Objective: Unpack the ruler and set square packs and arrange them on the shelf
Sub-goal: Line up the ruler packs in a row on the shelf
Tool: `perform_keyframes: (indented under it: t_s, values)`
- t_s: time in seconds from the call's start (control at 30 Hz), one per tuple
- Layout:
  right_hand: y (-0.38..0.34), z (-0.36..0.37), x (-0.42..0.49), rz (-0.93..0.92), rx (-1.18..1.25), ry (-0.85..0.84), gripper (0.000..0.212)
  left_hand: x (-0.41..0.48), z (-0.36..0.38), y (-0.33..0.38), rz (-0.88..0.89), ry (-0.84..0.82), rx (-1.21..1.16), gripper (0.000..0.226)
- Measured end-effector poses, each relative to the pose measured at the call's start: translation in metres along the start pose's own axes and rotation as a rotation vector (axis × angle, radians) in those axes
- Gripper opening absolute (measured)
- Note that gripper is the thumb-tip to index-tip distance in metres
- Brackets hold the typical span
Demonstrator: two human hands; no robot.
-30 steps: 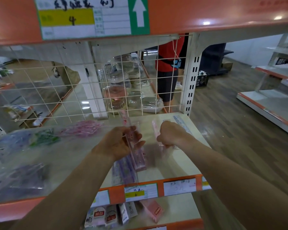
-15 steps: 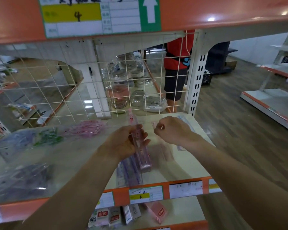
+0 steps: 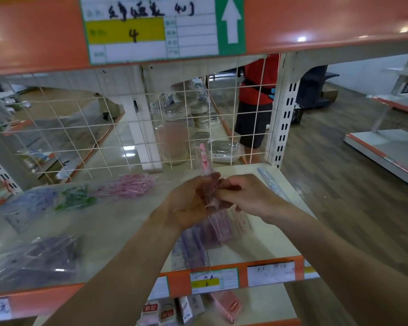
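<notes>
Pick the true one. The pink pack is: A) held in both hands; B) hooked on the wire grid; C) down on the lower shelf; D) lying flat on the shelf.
A: the left hand and right hand both grip the pink pack above the shelf.

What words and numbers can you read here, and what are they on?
"4": on the yellow field of the big label on the upper shelf edge.
White up arrow: on the green strip of that label.
Too scrawled to read: the handwriting above the 4.
Too blurred to read: the lower shelf-edge labels and the boxes below.
</notes>
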State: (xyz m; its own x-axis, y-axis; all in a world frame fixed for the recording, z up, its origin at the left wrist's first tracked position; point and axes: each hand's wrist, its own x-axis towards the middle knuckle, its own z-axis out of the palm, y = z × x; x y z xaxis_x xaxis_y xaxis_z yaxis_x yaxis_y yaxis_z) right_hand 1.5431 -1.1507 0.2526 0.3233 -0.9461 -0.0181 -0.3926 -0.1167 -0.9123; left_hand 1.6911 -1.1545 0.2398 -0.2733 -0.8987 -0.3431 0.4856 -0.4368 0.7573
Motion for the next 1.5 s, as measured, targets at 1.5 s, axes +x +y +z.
perform_keyframes:
  t_s: [1.5]
  values:
    - [0.031,-0.027,0.056,0.44,-0.56,0.021,0.023,0.021,-0.012,0.014,-0.041,0.22,0.045,0.015]
